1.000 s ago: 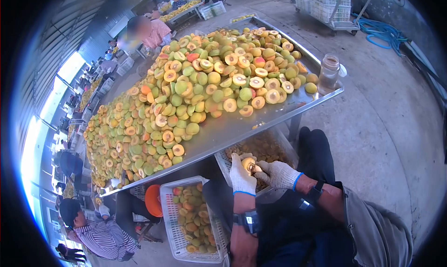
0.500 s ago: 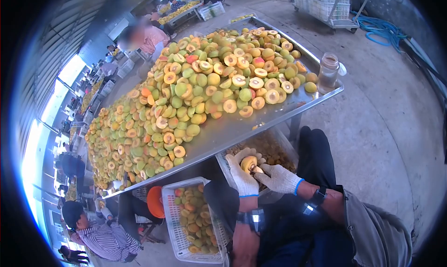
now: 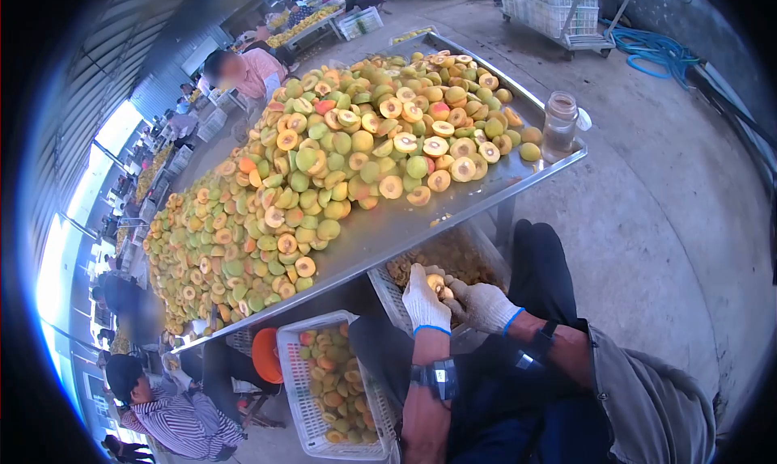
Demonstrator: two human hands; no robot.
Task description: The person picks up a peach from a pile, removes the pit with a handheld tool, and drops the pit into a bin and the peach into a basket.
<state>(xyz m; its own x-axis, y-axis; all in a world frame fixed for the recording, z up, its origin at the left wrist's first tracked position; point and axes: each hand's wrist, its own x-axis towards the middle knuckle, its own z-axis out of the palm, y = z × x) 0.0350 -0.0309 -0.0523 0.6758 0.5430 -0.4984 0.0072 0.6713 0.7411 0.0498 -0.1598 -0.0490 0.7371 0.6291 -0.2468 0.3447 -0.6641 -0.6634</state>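
My left hand point(image 3: 425, 300), in a white knit glove with a blue cuff, is closed around a cut yellow peach half point(image 3: 436, 283). My right hand point(image 3: 486, 306), gloved the same way, presses in from the right with its fingers bent against the fruit. A small pale, shiny bit shows between its fingers and the peach, but I cannot make out what it is. Both hands are over a white crate point(image 3: 388, 298) holding brownish bits. Above them, a metal table point(image 3: 388, 233) bears a large heap of halved peaches point(image 3: 324, 165).
A white basket point(image 3: 295, 399) of peach halves stands left of my knees, beside an orange bucket point(image 3: 265, 355). A clear jar point(image 3: 559, 128) sits at the table's right corner. Other people work nearby, one in a striped top point(image 3: 182, 419). A crate trolley point(image 3: 587, 42) and blue hose point(image 3: 647, 47) are behind.
My left fingers have closed further over the peach half, and my right fingers have moved in against it. The whole view has shifted slightly.
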